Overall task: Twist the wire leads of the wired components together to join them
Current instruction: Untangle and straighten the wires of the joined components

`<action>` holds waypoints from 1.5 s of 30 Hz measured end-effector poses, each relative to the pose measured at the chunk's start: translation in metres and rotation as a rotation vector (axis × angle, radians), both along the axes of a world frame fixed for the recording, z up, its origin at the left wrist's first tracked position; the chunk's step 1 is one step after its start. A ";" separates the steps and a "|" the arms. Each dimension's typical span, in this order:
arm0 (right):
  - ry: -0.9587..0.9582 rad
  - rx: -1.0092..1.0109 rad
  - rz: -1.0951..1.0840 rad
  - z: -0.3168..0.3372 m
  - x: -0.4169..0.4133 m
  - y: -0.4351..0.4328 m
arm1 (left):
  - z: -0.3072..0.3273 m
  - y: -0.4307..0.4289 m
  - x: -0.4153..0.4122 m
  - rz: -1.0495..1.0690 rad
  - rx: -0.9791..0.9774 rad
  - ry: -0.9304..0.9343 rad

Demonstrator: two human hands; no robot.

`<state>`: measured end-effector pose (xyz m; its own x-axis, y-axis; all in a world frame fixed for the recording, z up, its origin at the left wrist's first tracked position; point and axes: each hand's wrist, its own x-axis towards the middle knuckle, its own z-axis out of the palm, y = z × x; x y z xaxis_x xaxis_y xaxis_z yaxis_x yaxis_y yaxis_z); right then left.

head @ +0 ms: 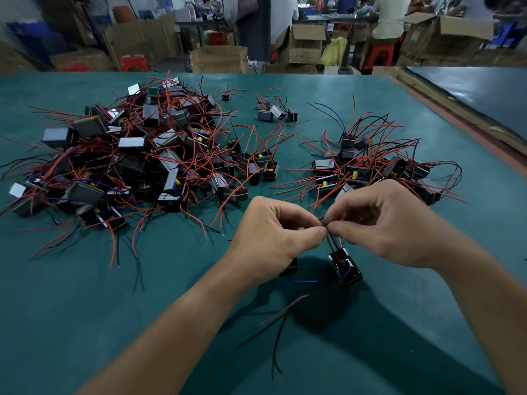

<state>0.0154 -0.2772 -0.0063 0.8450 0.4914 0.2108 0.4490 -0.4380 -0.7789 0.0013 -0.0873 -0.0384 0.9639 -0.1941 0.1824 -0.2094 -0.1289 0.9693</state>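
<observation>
Two hands meet over the near middle of the green tabletop (85, 309). The left hand (273, 235) and the right hand (382, 223) each pinch the wire leads (331, 244) between thumb and forefinger, with the remaining fingers (342, 225) curled; the two pinches sit just beside each other. Red and black leads run down from the pinch to a black component (345, 266), which is tilted just under the right hand. A second component (291, 266) shows partly beneath the left hand (mostly hidden by the palm). A blue lead (302, 281) lies between them, and loose dark leads (285, 315) trail toward the near edge. A large pile (137, 155) of wired components lies far left, a smaller pile (370, 166) lies just beyond the right hand, and a small cluster (276, 111) lies farther back.
</observation>
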 end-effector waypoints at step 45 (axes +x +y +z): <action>0.011 0.000 0.093 0.003 -0.001 -0.002 | 0.005 0.003 0.000 -0.047 0.037 0.083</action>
<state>0.0141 -0.2790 -0.0029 0.7978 0.5682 0.2016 0.4792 -0.3947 -0.7840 0.0013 -0.0844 -0.0333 0.9651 -0.2444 0.0939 -0.1350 -0.1573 0.9783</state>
